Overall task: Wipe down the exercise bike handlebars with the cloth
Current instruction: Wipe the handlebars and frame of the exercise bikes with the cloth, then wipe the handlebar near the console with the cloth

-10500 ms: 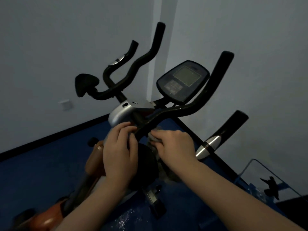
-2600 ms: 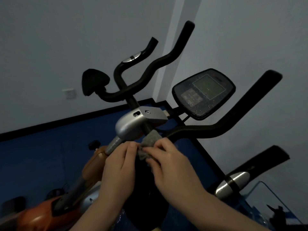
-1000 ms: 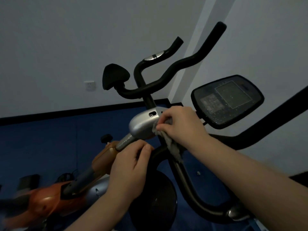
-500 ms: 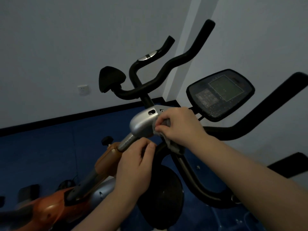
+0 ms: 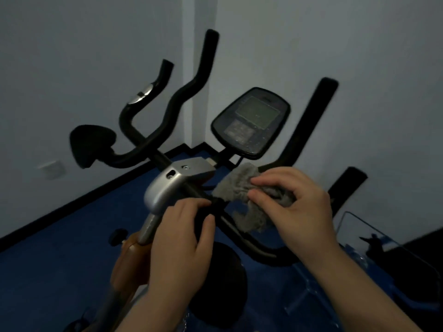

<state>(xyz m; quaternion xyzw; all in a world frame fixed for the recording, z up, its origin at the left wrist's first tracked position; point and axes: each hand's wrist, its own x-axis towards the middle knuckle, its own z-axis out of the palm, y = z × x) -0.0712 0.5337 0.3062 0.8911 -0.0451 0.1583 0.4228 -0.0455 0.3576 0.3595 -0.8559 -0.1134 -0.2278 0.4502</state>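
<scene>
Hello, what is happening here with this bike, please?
A person is cleaning an exercise bike in a dim room. The right hand holds a grey cloth bunched against the black handlebar, just below the display console. The left hand grips the black bar beside the silver stem cover, apparently to steady the bike. The upright ends of the handlebar are not being touched at this moment.

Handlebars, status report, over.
Right hand gripping cloth against handlebars. Left hand steadying the bar by silver bracket. Nothing obstructing.
</scene>
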